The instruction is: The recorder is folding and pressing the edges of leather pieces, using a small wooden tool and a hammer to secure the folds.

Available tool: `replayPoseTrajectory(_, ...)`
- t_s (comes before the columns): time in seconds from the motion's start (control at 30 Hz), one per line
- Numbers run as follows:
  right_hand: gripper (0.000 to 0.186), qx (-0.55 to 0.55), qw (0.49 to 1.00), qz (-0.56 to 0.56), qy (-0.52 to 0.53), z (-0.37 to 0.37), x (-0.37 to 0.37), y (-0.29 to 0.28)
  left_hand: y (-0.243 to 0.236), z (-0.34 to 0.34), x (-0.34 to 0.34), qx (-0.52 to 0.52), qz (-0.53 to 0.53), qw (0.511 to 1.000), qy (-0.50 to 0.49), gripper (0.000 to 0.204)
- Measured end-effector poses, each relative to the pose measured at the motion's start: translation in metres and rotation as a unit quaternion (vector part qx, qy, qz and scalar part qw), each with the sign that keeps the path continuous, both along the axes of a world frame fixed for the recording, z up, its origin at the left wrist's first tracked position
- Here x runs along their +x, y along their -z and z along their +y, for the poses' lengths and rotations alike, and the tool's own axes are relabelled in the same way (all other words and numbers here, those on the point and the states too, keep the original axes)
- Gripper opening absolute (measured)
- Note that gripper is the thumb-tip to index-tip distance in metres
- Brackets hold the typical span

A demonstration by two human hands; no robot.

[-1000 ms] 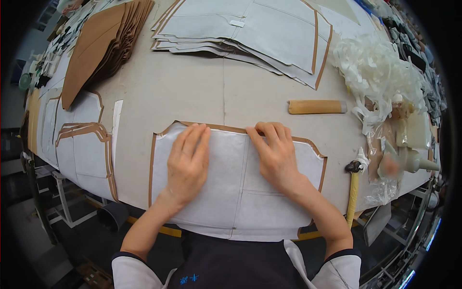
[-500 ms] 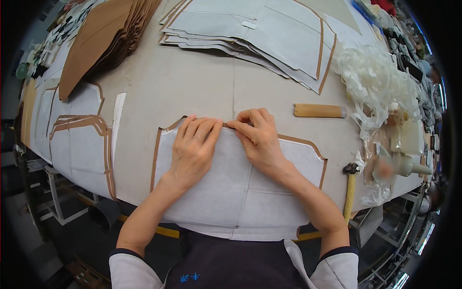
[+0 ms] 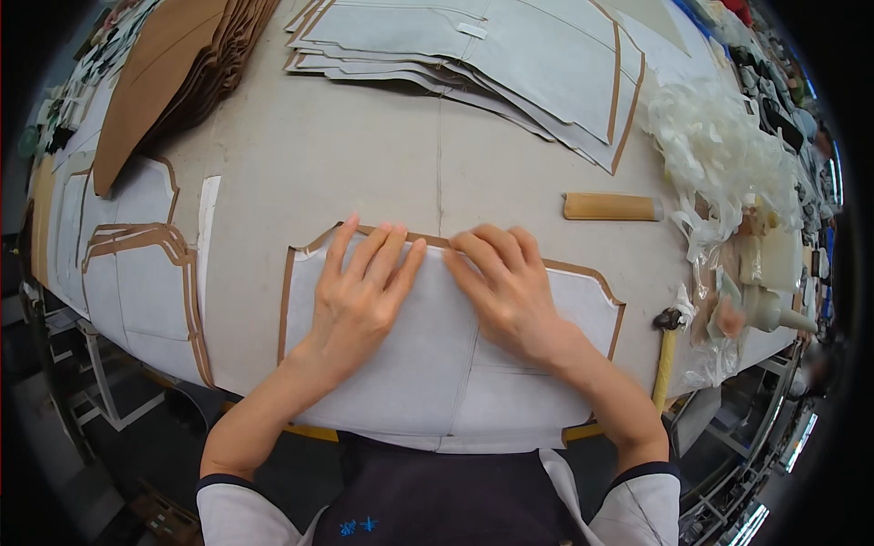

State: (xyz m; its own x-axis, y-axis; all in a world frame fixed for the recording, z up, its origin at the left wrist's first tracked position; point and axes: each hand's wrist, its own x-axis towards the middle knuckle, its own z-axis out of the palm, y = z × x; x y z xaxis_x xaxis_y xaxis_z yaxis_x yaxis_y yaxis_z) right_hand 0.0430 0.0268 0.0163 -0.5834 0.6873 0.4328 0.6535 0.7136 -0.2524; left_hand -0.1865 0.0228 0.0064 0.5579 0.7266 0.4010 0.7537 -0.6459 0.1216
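Left hand (image 3: 357, 298): fingers spread on white panel (image 3: 428, 364). Right hand (image 3: 512, 298): narrow, at far brown edging (image 3: 587, 271); grip, I cannot tell. Possible fault: crooked edging, from uneven pressure.

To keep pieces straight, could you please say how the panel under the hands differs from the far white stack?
The left hand and right hand touch the panel, not the white stack. The panel lies nearer, the stack farther. The stack shows a white tag, the panel none. Both are white, brown-edged.
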Motion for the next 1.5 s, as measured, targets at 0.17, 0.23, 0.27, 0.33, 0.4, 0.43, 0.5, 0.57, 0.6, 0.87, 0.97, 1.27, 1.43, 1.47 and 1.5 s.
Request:
replayPoseTrajectory(0.17,0.044,0.0,0.996,0.053,0.069,-0.023,0.022,0.003,-0.002,0.001,-0.007,-0.039,-0.033,0.999,0.017,0.042)
replayPoseTrajectory(0.23,0.046,-0.012,0.995,0.058,0.079,-0.023,0.026,0.007,0.002,0.002,-0.006,-0.044,-0.058,0.997,0.012,0.044)
replayPoseTrajectory(0.27,0.048,-0.014,0.996,0.051,0.077,-0.022,0.028,0.009,0.0,0.004,-0.004,-0.045,-0.057,0.997,0.012,0.044)
replayPoseTrajectory(0.33,0.05,-0.018,0.996,0.042,0.077,-0.023,0.03,0.011,-0.006,0.006,0.004,-0.04,-0.028,0.999,0.003,0.041)
replayPoseTrajectory(0.4,0.053,-0.022,0.996,0.041,0.075,-0.022,0.03,0.012,0.0,0.004,0.008,-0.042,-0.026,0.999,0.017,0.045)
replayPoseTrajectory(0.43,0.053,-0.022,0.996,0.042,0.075,-0.021,0.029,0.011,0.002,0.002,0.01,-0.042,-0.022,0.998,0.029,0.049)
replayPoseTrajectory(0.5,0.054,-0.031,0.997,0.04,0.066,-0.017,0.025,0.01,0.003,-0.003,0.013,-0.04,-0.021,0.998,0.037,0.049)
replayPoseTrajectory(0.57,0.052,-0.028,0.997,0.031,0.063,-0.015,0.024,0.012,0.003,-0.004,0.017,-0.038,-0.022,0.998,0.045,0.049)
replayPoseTrajectory(0.6,0.05,-0.023,0.998,0.023,0.062,-0.015,0.024,0.013,0.002,-0.004,0.02,-0.053,-0.039,0.997,0.04,0.05)
replayPoseTrajectory(0.87,0.039,0.085,0.992,-0.065,0.07,-0.023,0.017,0.014,0.005,-0.002,0.042,-0.05,-0.06,0.996,0.044,0.051)
replayPoseTrajectory(0.97,0.042,0.061,0.992,-0.073,0.08,-0.027,0.021,0.012,0.006,-0.002,0.044,-0.031,-0.038,0.997,0.051,0.051)
replayPoseTrajectory(1.27,0.044,-0.021,0.967,-0.092,0.237,-0.088,0.108,-0.016,0.001,-0.015,0.053,0.012,-0.006,1.0,0.022,0.053)
replayPoseTrajectory(1.43,0.041,-0.078,0.94,-0.025,0.331,-0.106,0.156,-0.033,-0.006,-0.037,0.042,-0.056,-0.07,0.993,0.075,0.052)
replayPoseTrajectory(1.47,0.041,-0.047,0.942,-0.039,0.33,-0.1,0.162,-0.034,-0.005,-0.038,0.036,-0.053,-0.066,0.994,0.066,0.052)
replayPoseTrajectory(1.5,0.042,-0.015,0.943,-0.051,0.327,-0.091,0.165,-0.032,-0.004,-0.039,0.028,-0.051,-0.077,0.995,0.041,0.05)
